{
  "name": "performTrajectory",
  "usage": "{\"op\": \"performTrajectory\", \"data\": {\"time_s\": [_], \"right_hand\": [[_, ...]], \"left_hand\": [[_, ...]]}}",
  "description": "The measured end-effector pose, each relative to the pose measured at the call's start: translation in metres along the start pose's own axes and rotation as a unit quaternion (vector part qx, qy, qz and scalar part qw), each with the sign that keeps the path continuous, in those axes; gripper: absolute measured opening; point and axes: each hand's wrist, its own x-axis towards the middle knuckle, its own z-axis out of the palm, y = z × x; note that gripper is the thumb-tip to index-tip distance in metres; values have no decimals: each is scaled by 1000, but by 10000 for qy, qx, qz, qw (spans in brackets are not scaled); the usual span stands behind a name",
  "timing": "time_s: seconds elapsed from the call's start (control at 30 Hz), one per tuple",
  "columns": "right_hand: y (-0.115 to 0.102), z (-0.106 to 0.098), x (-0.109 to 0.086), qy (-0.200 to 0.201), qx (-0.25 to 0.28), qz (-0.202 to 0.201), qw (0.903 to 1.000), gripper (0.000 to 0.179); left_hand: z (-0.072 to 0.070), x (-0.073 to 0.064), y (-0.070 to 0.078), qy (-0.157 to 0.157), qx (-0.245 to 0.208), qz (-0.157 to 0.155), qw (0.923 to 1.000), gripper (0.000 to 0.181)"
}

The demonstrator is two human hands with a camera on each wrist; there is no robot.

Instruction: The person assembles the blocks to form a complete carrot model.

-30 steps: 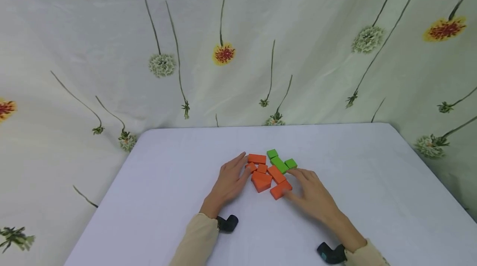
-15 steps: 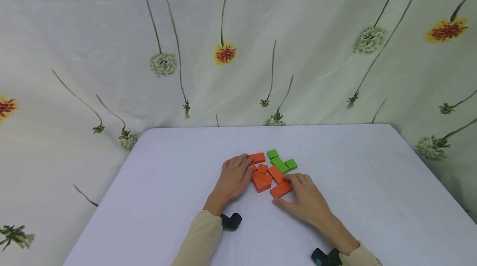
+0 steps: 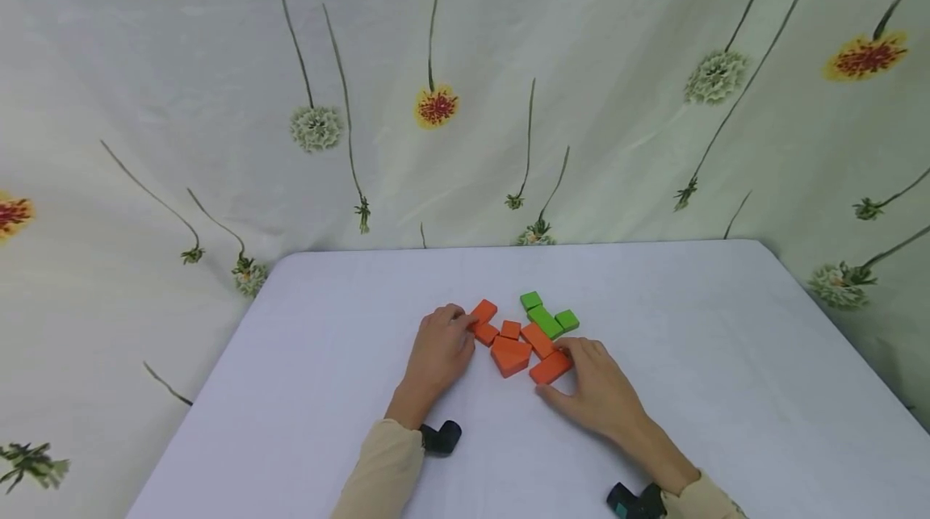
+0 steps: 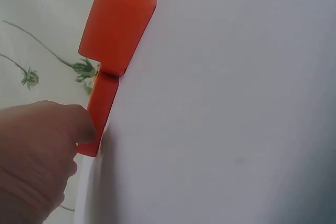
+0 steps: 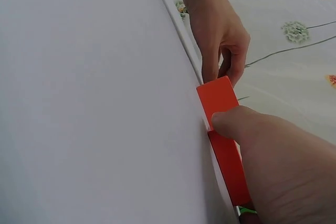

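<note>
Orange and green wooden blocks lie in a loose figure on the white table. My left hand [image 3: 436, 349] holds a tilted orange rectangular block [image 3: 483, 311] at the figure's upper left by its fingertips; beside that is a small orange block [image 3: 486, 333]. At lower right, my right hand [image 3: 599, 390] holds another orange rectangular block [image 3: 550, 368] between thumb and fingers. Between the hands sit an orange five-sided block [image 3: 511, 357], a small orange block [image 3: 511, 330] and a slanting orange block [image 3: 538, 340]. Wrist views show each thumb against orange; some fingertips are hidden.
Beyond the orange pieces, a green rectangular block [image 3: 545, 322] touches or nearly touches two small green blocks, one of them a green cube [image 3: 567, 320]. The white tabletop [image 3: 349, 301] ends at a flower-printed cloth [image 3: 617, 140] behind.
My left hand has shifted the upper orange block left and turned it from level to slanted, and the small block beside it moved left too. My right hand drew closer around the lower right block.
</note>
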Motion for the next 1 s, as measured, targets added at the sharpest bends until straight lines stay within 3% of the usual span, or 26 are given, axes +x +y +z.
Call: {"op": "performTrajectory", "data": {"time_s": [0.17, 0.43, 0.6, 0.83, 1.0], "right_hand": [[3, 1, 0, -28, 67, 104, 9999, 65], [5, 1, -2, 117, 149, 67, 9998, 63], [6, 1, -2, 156, 179, 3, 9997, 60], [7, -1, -1, 308, 292, -118, 9990, 57], [7, -2, -1, 333, 451, -142, 9983, 56]], "left_hand": [[-4, -3, -3, -98, -282, -122, 9995, 25], [-5, -8, -11, -159, -563, -55, 9983, 13], [-5, -11, -20, -284, -893, -46, 9956, 22], [-9, -17, -25, -371, -1251, -150, 9913, 21], [-13, -24, -27, -371, -1321, -264, 9902, 36]]}}
